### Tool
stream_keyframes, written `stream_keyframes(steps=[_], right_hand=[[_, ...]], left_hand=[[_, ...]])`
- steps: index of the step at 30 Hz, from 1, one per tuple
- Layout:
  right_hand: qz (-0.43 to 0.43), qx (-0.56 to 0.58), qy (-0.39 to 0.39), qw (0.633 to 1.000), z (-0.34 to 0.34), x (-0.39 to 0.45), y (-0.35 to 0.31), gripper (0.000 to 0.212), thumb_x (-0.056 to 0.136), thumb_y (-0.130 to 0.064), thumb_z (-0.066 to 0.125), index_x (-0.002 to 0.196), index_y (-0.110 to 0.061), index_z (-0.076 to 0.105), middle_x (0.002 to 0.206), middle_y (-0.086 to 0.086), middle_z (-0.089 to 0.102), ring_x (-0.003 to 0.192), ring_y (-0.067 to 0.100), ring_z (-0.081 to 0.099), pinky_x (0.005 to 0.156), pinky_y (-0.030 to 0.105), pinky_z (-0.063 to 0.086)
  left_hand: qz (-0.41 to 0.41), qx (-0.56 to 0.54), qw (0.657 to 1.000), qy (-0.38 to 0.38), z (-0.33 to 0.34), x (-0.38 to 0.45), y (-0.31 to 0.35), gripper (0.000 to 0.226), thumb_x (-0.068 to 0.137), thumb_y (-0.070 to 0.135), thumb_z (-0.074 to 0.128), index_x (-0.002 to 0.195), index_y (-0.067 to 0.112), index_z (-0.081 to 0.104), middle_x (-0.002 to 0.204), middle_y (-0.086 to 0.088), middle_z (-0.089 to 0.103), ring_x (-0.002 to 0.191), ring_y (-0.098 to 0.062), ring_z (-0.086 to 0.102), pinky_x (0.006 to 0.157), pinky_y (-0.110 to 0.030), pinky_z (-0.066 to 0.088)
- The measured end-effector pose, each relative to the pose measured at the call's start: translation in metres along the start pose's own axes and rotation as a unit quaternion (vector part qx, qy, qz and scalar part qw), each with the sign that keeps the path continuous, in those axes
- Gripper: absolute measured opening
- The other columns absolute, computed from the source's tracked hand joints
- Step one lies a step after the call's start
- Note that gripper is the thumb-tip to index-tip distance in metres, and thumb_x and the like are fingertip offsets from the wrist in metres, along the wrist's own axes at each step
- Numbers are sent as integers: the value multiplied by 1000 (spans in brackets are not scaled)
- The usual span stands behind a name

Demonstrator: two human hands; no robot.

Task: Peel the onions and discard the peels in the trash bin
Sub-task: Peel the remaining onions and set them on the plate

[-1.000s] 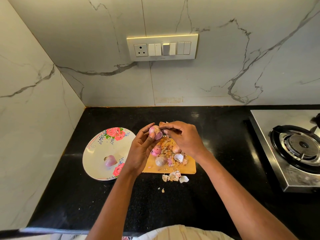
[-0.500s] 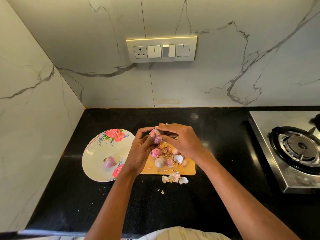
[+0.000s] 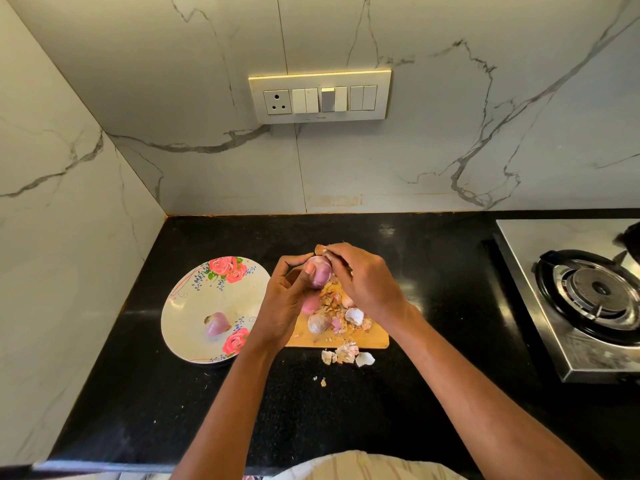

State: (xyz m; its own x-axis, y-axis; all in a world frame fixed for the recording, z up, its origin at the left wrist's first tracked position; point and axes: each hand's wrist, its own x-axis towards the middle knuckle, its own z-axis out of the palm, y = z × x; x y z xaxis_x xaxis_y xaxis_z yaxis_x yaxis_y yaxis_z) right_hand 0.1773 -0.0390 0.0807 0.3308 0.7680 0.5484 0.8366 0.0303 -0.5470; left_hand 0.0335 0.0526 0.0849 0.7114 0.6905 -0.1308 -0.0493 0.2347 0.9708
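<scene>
**A:** ok so what's going on here? Small round pink-purple onion [image 3: 319, 270], glossy where the skin's gone, held up over the far end of the rectangular wooden cutting board [image 3: 375, 337].

**B:** yep. Left hand [image 3: 289, 299] cups it from the left, thumb and fingers curled round it. Right hand [image 3: 363, 282] comes over the top, fingertips pinching a dry brown flake of peel [image 3: 320, 248] at the onion's far tip.

**A:** board's a mess, papery crinkled peels [image 3: 337, 306] heaped on it with a couple more small onions, and loose scraps [image 3: 346, 353] on the speckled black stone counter [image 3: 433, 410] just off the board's near edge.

**B:** one peeled onion [image 3: 216, 323] lies near the middle of the round cream plate with rose prints [image 3: 187, 306], left of the board. Steel gas stove [image 3: 585, 299] at the counter's right edge.

**A:** vs a second ago?

**B:** right hand's closed in over the onion's top, before it picked from the side. Everything else is where it was.
</scene>
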Motion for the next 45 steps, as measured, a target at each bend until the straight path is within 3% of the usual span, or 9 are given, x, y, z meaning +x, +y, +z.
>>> stream_keyframes(steps=[3,8,14,20,29,34,40,43,45], right_hand=[[63,48,32,996,-4,4,5,21,98,-13,66,118,-7,71,103,6,76,89,14,73,77,11,54],[162,106,3,981,-7,4,12,26,97,-16,66,123,-18,70,110,-2,74,95,5,71,80,18,59],[162,109,-39,980,-7,2,9,31,96,-23,69,126,-16,70,120,-1,71,100,-4,64,83,4,48],[129,178,-69,973,-10,8,-3,35,92,-29,74,125,-22,71,120,-3,71,109,3,66,85,17,57],[37,69,1,997,0,-2,-5,26,93,-18,73,117,-9,73,109,7,75,99,12,71,84,17,57],[101,73,60,990,3,-5,-7,22,90,-17,76,111,-9,71,101,3,75,91,3,68,81,6,51],[194,174,61,963,1,5,-8,20,95,-19,70,115,-16,70,106,-6,75,99,3,70,85,19,57],[251,247,48,935,2,7,-3,19,98,-18,66,116,-16,72,108,-3,75,102,12,72,88,37,61],[278,303,41,911,2,9,-4,19,101,-13,61,117,-11,71,109,3,74,102,16,73,87,39,62]], left_hand=[[-2,-25,1000,-14,1,-2,2,36,90,29,63,124,19,59,125,-6,67,117,-24,66,93,-34,57],[-30,-85,996,8,-2,0,6,42,87,25,64,128,19,58,126,-8,67,112,-21,70,84,-26,58],[-21,-50,998,17,-1,2,5,40,89,31,64,128,23,60,127,-6,66,113,-20,69,83,-25,58],[6,-9,999,46,-7,5,-2,43,89,30,67,129,14,59,125,-8,69,117,-24,67,97,-36,56],[21,9,998,55,-2,7,-9,39,92,28,65,129,16,63,124,-7,70,116,-24,68,101,-43,55],[21,6,998,52,3,2,-11,35,92,32,64,126,21,66,127,-6,68,120,-25,65,103,-44,53],[-22,-74,996,50,3,4,-4,27,100,23,54,126,18,62,127,-7,65,107,-18,71,85,-26,58],[-47,-117,991,38,6,7,0,24,102,18,52,124,16,60,127,-11,64,101,-18,73,82,-25,59],[-50,-139,988,43,6,7,3,35,95,23,58,128,14,57,126,-11,65,100,-18,73,84,-26,59]])
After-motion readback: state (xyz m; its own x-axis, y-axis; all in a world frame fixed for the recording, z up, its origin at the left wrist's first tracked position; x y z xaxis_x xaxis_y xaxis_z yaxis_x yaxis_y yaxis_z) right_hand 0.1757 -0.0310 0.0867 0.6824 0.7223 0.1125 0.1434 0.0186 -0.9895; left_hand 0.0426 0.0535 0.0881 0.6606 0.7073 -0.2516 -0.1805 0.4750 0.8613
